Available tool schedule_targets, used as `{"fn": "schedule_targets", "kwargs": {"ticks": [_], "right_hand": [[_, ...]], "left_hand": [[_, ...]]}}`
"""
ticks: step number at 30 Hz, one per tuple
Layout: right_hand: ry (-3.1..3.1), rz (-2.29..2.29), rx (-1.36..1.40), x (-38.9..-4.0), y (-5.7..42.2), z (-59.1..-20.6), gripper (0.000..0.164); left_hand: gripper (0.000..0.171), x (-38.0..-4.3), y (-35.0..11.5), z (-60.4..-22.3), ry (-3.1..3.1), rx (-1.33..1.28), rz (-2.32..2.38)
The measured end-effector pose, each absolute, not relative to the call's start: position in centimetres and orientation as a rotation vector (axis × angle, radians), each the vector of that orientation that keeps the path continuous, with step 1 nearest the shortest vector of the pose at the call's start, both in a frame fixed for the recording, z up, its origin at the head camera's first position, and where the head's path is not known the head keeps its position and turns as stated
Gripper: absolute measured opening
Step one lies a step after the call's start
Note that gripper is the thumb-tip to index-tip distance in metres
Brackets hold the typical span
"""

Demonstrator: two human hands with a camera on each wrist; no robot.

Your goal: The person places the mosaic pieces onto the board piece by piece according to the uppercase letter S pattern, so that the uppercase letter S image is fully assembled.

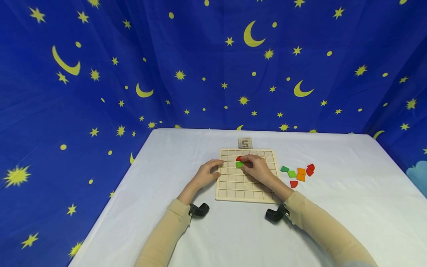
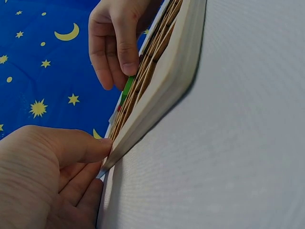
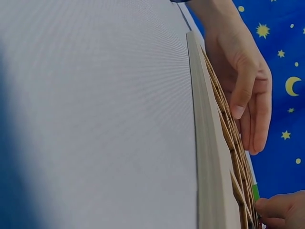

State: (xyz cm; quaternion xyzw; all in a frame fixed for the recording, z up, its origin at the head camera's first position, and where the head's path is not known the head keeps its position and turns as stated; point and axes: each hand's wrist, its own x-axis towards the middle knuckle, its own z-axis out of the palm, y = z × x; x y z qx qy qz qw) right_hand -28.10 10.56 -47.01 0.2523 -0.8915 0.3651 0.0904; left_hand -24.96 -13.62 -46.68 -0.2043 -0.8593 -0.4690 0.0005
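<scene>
A square wooden grid board (image 1: 231, 185) lies on the table. My left hand (image 1: 207, 173) is at its left edge, thumb and fingers spread along the frame; in the left wrist view the thumb (image 2: 95, 150) touches the rim. My right hand (image 1: 260, 170) is over the upper middle of the board, thumb and fingertips curled at a green tile (image 1: 239, 164). That tile shows right below the thumb in the left wrist view. Just above the green tile is a red rounded piece (image 1: 238, 158), partly hidden by the index finger.
Right of the board lie loose pieces: a dark green one (image 1: 284, 168), a light green tile (image 1: 292, 174), orange tiles (image 1: 301, 171) and red rounded pieces (image 1: 294, 184). A small pattern card (image 1: 245, 143) lies behind the board. Blue star-printed cloth (image 1: 213, 74) hangs behind the white table.
</scene>
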Motion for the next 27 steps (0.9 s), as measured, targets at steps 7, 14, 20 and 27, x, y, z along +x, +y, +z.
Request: {"fn": "schedule_targets", "kwargs": {"ticks": [7,14,20,27], "right_hand": [[-2.64,1.074,0.763,-28.1,10.6,-47.0,0.03],[-2.633,1.083,0.759,-28.1,10.6,-46.8,0.03],[-2.552,1.184,0.754,-28.1,10.8,-45.8,0.029],[-2.528,1.3,0.662,-27.5,12.8,-43.5,0.031]], "left_hand": [[0.047,-25.0,-13.7,-46.8,-2.707,-0.635,-1.466],[0.047,-25.0,-13.7,-46.7,-2.701,-0.653,-1.473],[0.047,-25.1,-13.7,-46.7,-2.723,-0.64,-1.465],[0.047,-25.2,-13.6,-46.8,-2.733,-0.638,-1.458]]}}
